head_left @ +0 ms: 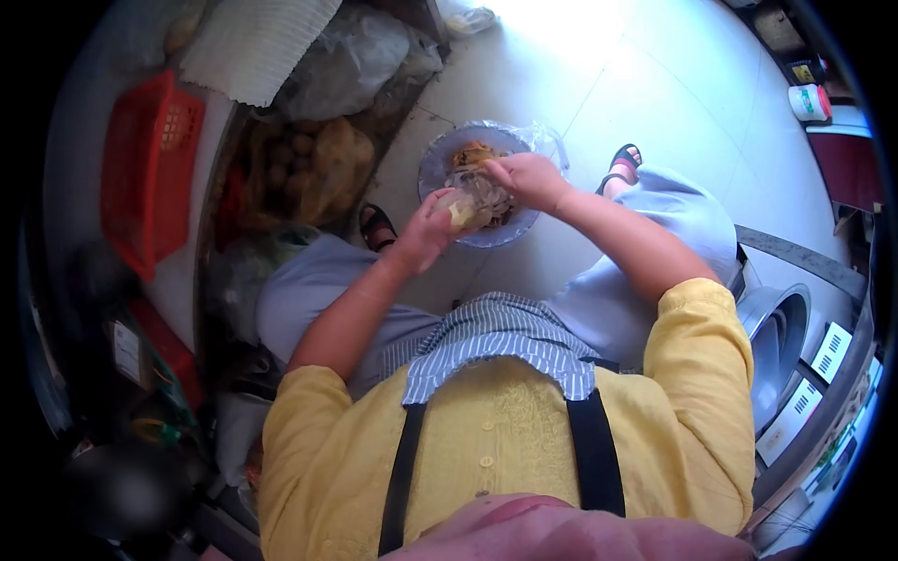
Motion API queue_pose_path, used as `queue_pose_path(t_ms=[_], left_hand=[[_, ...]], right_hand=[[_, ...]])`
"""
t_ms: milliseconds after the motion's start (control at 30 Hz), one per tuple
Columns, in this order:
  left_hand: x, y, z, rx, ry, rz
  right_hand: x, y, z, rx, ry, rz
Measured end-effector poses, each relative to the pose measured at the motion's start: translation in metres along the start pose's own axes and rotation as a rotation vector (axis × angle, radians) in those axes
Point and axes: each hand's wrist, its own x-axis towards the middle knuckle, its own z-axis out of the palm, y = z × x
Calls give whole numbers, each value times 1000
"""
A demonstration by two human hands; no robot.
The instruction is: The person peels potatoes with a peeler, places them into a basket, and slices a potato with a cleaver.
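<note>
1. Two bare hands are working over one round bin [433, 170] lined with translucent plastic, which is standing on the pale tiled floor [687, 103].
2. The left hand [424, 234] is grasping one pale yellow, rounded lump [461, 214] at the near left side of the bin, with its fingers curling around it.
3. The right hand [530, 180] is reaching over the far right side, its fingers bending together; whether it is gripping anything, I cannot tell.
4. The single lump is looking smooth and lighter than the scraps; fingers are covering part of it, so its full shape is staying hidden.
5. Brown, greyish and orange-yellow thin scraps [475, 152] are lying in the bin, too many and too overlapped to count.
6. To the left, several round brown objects [292, 159] are sitting in one yellowish translucent plastic bag [341, 159]; their exact number is not showing.
7. One red plastic basket [148, 178] is standing farther left, near one white ridged sheet [257, 47].
8. Two dark sandals [377, 227] are flanking the bin, one on each side.
9. At the right, one white container with a red lid [809, 102] is standing, and grey metal basins [779, 346] are nesting near the person's side.
</note>
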Motion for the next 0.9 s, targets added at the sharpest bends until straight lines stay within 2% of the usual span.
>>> queue_pose_path(t_ms=[100, 233, 300, 367, 533, 667, 733, 800, 900], left_hand=[[0, 0, -2, 3, -6, -5], [-2, 0, -5, -84, -23, 26], [-2, 12, -7, -25, -35, 54], [1, 14, -9, 14, -38, 95], [15, -18, -37, 198, 142, -23], [22, -35, -50, 243, 82, 42], [24, -32, -45, 268, 66, 56], [21, -21, -28, 90, 34, -37], [17, -4, -13, -34, -19, -66]], right_hand=[[-1, 15, -4, -134, -114, 131], [-5, 37, -3, -231, -132, 156], [-5, 38, -14, -379, -237, 360], [-3, 31, -11, -354, -179, 339], [-7, -3, -8, -224, -115, 224], [-8, -30, -5, -133, -51, 59], [-5, -26, -1, -133, -55, 74], [-4, -32, -6, -105, -50, 66], [-5, -30, -6, -60, -43, 84]])
